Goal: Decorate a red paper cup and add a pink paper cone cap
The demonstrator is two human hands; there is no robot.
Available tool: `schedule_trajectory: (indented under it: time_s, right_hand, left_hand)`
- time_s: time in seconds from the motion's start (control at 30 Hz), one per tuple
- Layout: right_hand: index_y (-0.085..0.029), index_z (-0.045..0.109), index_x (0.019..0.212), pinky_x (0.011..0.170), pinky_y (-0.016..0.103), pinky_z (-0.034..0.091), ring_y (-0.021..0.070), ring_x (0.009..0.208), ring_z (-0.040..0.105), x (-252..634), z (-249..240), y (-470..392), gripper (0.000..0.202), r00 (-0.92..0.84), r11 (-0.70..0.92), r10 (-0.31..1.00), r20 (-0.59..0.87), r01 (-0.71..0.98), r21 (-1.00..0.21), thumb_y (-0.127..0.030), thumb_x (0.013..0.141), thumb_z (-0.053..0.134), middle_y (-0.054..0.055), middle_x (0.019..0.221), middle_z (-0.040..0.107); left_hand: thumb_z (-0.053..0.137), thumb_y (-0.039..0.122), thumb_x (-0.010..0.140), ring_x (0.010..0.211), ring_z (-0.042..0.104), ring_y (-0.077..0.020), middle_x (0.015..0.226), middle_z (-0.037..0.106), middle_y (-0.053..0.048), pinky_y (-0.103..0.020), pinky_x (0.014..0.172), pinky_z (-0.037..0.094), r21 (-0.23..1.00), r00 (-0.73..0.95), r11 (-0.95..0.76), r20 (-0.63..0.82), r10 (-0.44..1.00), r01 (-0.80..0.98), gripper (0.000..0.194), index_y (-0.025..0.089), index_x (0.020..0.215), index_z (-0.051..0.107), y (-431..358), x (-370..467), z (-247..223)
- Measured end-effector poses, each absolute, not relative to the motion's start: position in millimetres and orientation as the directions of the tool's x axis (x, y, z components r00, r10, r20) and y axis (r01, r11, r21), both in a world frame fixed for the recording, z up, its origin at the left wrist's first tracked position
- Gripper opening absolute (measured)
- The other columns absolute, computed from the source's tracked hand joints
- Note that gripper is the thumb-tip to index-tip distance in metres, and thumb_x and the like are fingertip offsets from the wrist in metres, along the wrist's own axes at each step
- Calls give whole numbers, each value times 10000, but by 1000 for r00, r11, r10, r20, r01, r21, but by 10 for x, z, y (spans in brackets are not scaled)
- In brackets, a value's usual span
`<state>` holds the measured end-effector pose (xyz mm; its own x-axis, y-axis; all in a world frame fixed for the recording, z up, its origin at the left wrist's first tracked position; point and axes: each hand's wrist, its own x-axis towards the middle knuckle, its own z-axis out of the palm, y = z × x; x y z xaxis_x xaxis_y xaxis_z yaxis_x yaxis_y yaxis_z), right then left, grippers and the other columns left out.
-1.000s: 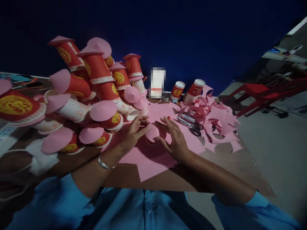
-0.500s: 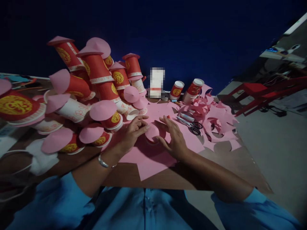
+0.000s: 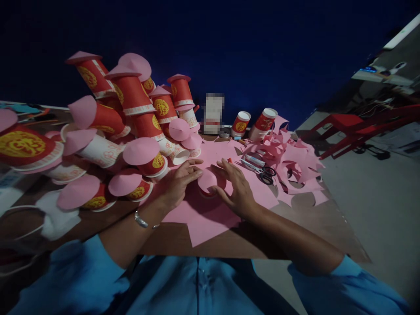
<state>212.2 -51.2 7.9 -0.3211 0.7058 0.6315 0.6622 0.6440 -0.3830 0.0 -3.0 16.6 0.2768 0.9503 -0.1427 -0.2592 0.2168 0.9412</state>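
Pink paper (image 3: 203,223) spreads beneath the hands. Left hand (image 3: 175,183) and right hand (image 3: 238,190) curve apart around a pink cone (image 3: 206,180) between them; how firmly they hold it, I cannot tell. Scissors (image 3: 266,175) lie right of them; two red cups (image 3: 241,126) stand beyond.

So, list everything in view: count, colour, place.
Piled cups: over ten, red/white, mostly pink-topped, left.
Coned cup: one, red under pink, centre.
Standing cups: at least two, red/white, back.
Blurred object: one, whitish, back.
Sheets: several, pink, centre.
Scraps: many, pink, right.
Scissors: one, black-handled, right.
Tube: one, pale, by scissors.
Stool: one, red, right.
Crumpled item: one, white, left.
Table: one, brown, underneath.
Bracelet: one, silver, left wrist.
Sleeves: two, blue, near.
Left hand: one, at coned cup.
Right hand: one, at coned cup.
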Motion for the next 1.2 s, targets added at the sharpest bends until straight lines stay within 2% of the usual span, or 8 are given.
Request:
schedule_trajectory:
  time_s: [0.17,0.37,0.53,0.67,0.77,0.83,0.97,1.2]
  right_hand:
    - [-269,108,1727,1188,618,497,328,1447,598,2125,104,-525,870,-318,634,729,606,648,-422,-320,1048,649,161,1493,676]
    - [-296,145,1716,1219,628,460,325,1505,542,2150,124,-521,825,-298,625,742,600,631,-460,-345,1057,639,145,1502,672]
    - [-300,127,1719,1185,623,493,337,1469,581,2165,76,-504,858,-293,614,750,593,641,-460,-371,1049,658,179,1509,655]
    - [-307,173,1707,1180,602,501,312,1447,603,2182,130,-501,780,-262,621,753,603,587,-520,-366,1071,622,155,1483,681]
    - [-289,259,1680,1142,567,531,286,1363,662,2236,165,-453,644,-181,596,759,626,581,-554,-287,1099,535,142,1416,721]
    - [-272,352,1631,1042,523,588,265,1195,736,2286,152,-396,570,-141,572,762,632,603,-555,-220,1085,508,127,1315,764]
    - [-227,495,1506,795,404,634,220,940,753,2379,106,-298,520,-163,488,841,516,638,-595,-108,1001,477,128,1254,774]
    - [-212,478,1566,903,475,641,273,1107,743,2495,178,-345,739,-333,423,905,264,657,-623,-51,852,581,158,1296,759]
  left_hand:
    - [896,339,700,823,545,-146,841,628,28,-266,778,428,933,271,234,-159,949,-272,501,194,1134,692,-21,15,180]
    - [889,391,721,961,596,-171,1015,697,-1,-274,851,450,934,236,223,-158,959,-279,446,215,1096,725,-36,20,193]
    - [900,320,718,822,593,-154,813,664,35,-275,788,457,931,282,235,-154,947,-281,468,206,1122,694,-36,21,191]
    - [860,320,748,823,591,-151,817,667,35,-266,777,453,933,263,211,-134,956,-292,441,201,1133,681,-9,14,152]
    - [798,324,794,835,592,-152,841,668,32,-271,804,464,942,226,174,-109,968,-288,368,209,1119,668,19,9,91]
    - [757,309,824,851,602,-155,857,665,28,-277,831,471,960,213,139,-88,973,-241,330,213,1122,653,38,6,41]
    - [674,226,862,946,655,-173,936,683,4,-313,923,493,998,214,-7,18,977,-55,264,226,1124,637,68,-5,-55]
    - [598,90,819,959,691,-177,1012,716,-25,-342,927,541,986,237,-138,112,965,96,352,229,1142,625,108,-25,-186]
